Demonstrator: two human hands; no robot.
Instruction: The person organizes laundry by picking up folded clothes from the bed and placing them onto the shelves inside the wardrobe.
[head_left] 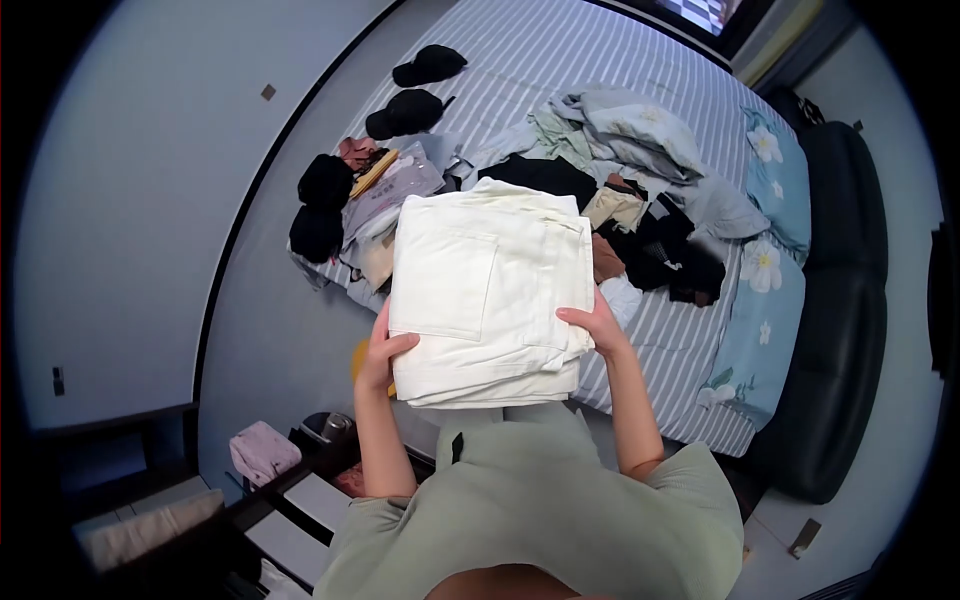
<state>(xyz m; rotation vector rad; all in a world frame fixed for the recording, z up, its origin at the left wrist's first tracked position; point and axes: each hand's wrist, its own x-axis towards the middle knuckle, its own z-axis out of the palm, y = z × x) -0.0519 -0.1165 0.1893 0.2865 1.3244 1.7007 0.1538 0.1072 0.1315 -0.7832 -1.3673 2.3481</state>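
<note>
Folded white trousers (470,290), with a stitched pocket on top, are held level in front of my body. My left hand (385,352) grips their left edge, thumb on top and the other fingers hidden beneath. At the right edge my right hand (597,325) holds them the same way, its thumb lying on the cloth. Beyond the trousers, on the striped bed (520,50), lie black garments (650,250) and a crumpled pale quilt (640,130).
Black caps (408,112) and bagged clothes (395,185) lie along the bed's left side. Blue flowered pillows (765,320) rest against the dark headboard (835,300) at the right. A pink cloth bundle (264,452) and a dark shelf unit (235,515) are at the lower left.
</note>
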